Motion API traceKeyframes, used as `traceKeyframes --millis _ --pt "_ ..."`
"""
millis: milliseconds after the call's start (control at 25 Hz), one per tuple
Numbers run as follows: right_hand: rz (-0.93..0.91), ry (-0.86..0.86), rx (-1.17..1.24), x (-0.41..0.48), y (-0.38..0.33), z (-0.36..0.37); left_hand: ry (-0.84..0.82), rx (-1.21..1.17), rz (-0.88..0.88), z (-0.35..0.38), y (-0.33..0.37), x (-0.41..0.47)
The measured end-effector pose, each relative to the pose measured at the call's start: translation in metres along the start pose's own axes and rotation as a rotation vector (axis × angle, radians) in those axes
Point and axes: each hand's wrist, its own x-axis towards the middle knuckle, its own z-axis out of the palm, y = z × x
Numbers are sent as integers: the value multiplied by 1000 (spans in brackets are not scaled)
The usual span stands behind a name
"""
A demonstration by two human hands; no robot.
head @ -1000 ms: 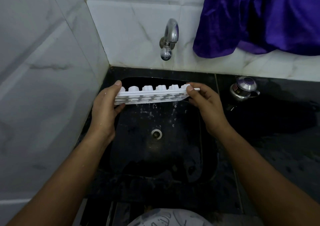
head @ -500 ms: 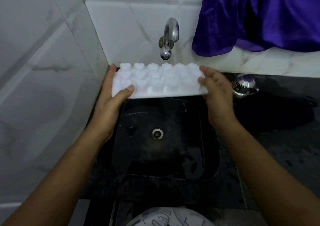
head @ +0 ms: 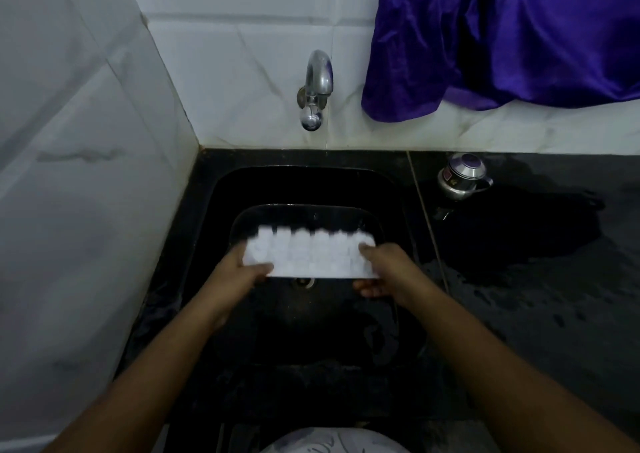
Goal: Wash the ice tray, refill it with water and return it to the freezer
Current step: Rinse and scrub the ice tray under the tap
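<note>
Over the sink point(head: 221, 210), low above the drain point(head: 304, 281): that's where the tray point(head: 308, 256) sits now. Half a second ago it was up near the tap point(head: 317, 85); a second ago it was tilted, dumping water. Now it's down, cup bottoms up, motion-blurred. My read: I'm shaking out the last drops, so the wash is about done; refill and freezer not started. Tap looks off, no stream visible.

Left hand point(head: 242, 272) clamps the tray's left end, thumb on top, fingers underneath. Right hand point(head: 384, 272) clamps the right end, fingers point(head: 367, 250) over the top edge. Tray spans between both hands, clear of the sink floor as far as I can tell. Counter right of the sink is wet; steel cup point(head: 462, 177) near its back edge.
</note>
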Motion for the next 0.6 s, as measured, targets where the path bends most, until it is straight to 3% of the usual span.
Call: traceKeyframes --millis 40,80,160,200,240,320,360,520,600 --pt "25 13 -62 -1 4 1 64 -11 -116 7 0 3" --pt "-92 79 -70 0 7 -1 176 19 -116 13 5 2" --pt "-471 201 -42 -4 10 -7 306 69 64 10 4 -5" --pt "-557 215 -77 -4 15 -10 315 101 125 11 1 -5" --pt "-535 212 -136 -3 22 -11 288 120 89 14 0 -6" --pt "-232 104 -175 -2 30 -8 171 66 -85 23 -6 -10" --pt "-175 96 -189 -3 33 -7 183 54 -151 26 -8 -10" --pt "-528 228 -200 -11 38 -14 327 177 52 22 -12 -21" --pt "-338 156 -209 -8 41 -11 242 118 -95 25 -13 -16"
